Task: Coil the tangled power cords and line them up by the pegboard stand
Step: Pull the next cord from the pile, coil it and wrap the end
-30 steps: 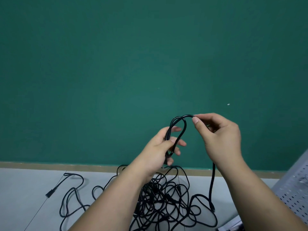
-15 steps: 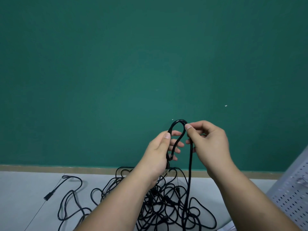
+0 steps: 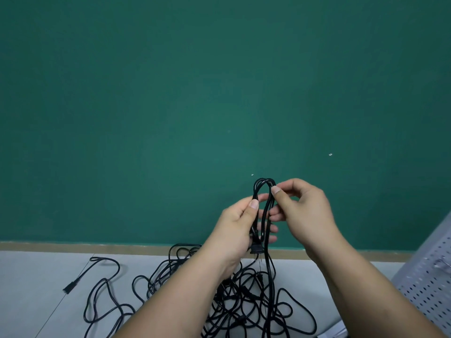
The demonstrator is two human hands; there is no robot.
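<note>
The left hand (image 3: 234,225) gripped the partly coiled power cord (image 3: 264,179) upright in the air. The right hand (image 3: 305,215) pinched the loop top with its fingers (image 3: 277,191). The cord's tail dropped into the tangled cords (image 3: 244,298) on the counter (image 3: 36,276), left of the pegboard stand (image 3: 429,286).

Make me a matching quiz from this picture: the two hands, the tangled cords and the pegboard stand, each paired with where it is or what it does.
1 left hand
2 right hand
3 tangled cords
4 pegboard stand

A at the view's right edge
B pinches the top of the loop
C grips the loop's left strand
D heaped on the grey surface

Pairs: 1-C, 2-B, 3-D, 4-A.
</note>
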